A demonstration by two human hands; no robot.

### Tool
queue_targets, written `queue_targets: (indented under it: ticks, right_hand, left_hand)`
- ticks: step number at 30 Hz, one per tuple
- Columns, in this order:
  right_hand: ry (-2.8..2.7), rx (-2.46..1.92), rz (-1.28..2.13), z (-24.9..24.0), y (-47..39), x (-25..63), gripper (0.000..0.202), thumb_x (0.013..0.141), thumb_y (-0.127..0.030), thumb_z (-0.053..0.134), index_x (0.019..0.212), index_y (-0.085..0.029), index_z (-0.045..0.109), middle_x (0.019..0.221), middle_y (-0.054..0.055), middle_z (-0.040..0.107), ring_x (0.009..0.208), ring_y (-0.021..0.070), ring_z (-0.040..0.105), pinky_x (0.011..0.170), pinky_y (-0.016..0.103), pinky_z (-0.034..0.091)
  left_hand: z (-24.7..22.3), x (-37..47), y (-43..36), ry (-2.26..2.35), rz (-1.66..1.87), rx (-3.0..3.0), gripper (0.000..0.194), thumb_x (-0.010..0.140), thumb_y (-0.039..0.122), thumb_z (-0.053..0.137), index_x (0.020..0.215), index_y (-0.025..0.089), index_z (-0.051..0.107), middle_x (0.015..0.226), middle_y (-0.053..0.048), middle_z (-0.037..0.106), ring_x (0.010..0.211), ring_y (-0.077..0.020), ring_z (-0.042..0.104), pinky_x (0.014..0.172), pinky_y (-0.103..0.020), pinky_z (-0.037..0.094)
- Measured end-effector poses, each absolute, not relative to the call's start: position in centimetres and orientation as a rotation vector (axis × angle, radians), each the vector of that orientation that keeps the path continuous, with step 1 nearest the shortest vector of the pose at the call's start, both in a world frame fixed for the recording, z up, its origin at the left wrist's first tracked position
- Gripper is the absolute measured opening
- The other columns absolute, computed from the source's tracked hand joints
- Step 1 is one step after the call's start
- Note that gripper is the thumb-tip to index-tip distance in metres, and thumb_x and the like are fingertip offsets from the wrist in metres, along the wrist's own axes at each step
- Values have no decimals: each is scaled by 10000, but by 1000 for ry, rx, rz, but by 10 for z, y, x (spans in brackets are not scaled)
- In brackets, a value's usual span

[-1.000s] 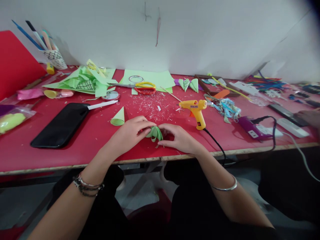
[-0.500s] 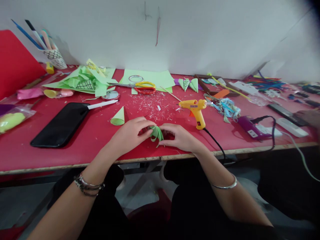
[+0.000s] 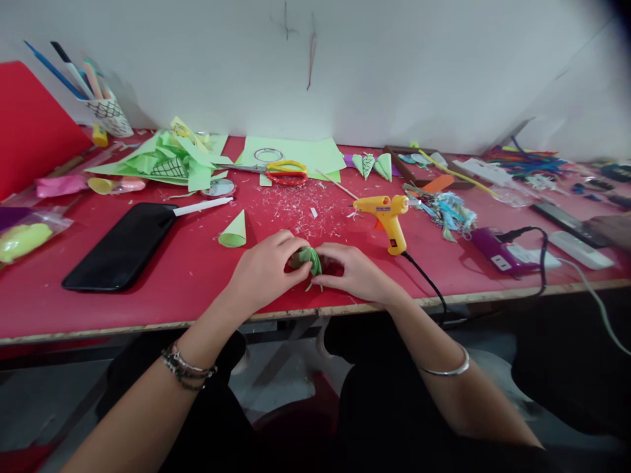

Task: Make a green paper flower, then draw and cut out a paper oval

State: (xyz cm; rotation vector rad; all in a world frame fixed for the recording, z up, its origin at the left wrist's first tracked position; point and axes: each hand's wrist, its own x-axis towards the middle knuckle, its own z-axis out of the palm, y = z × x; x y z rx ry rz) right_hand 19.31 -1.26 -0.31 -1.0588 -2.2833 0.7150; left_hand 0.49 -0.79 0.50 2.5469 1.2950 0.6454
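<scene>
Evidently the curled green paper piece [image 3: 316,264] is between the two hands, near the front edge of the red table [image 3: 190,276]. Its visible long axis runs roughly up and down in the view, the upper end near the fingertips and the loose, narrow ends pointing down toward the person. The curled strips bow out to the right; the fingers hide much of the left side, so its full shape cannot be told.

The left hand [image 3: 269,270] pinches it between thumb and fingers. The right hand [image 3: 355,272] is curved and partly open at the other side, fingertips by the upper end and thumb by the lower one; how firmly it touches cannot be told.

Just beyond the left hand, a light green paper cone [image 3: 233,231] lies tilted, tip away from the person and slightly right, its wide mouth toward the person. A yellow glue gun [image 3: 387,213] lies beyond the right hand, nozzle to the left, handle toward the person. Farther left is a black phone [image 3: 121,246], with a white pen-like tool [image 3: 204,206] at its corner. Scissors [image 3: 286,172] lie across green paper sheets [image 3: 300,151] near the wall.
</scene>
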Motion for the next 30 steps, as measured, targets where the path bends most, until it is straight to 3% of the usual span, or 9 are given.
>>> queue_targets:
  ticks: [13, 30]
  right_hand:
    - [-2207, -1018, 869, -6, -11, 196, 202, 782, -258, 622, 959, -167, 585, 809, 9, 605, 716, 120, 557, 685, 253, 450]
    - [-2072, -1163, 748, -6, -16, 184, 151, 808, -301, 558, 862, -161, 579, 788, 21, 613, 704, 127, 555, 670, 256, 441]
  left_hand:
    - [6, 0, -3, 1247, 603, 2572, 205, 821, 259, 481, 1002, 198, 556, 947, -34, 573, 830, -164, 564, 669, -265, 441]
    - [5, -1, -3, 1225, 594, 2602, 217, 827, 272, 472, 1018, 201, 546, 928, -35, 561, 819, -166, 561, 646, -257, 434]
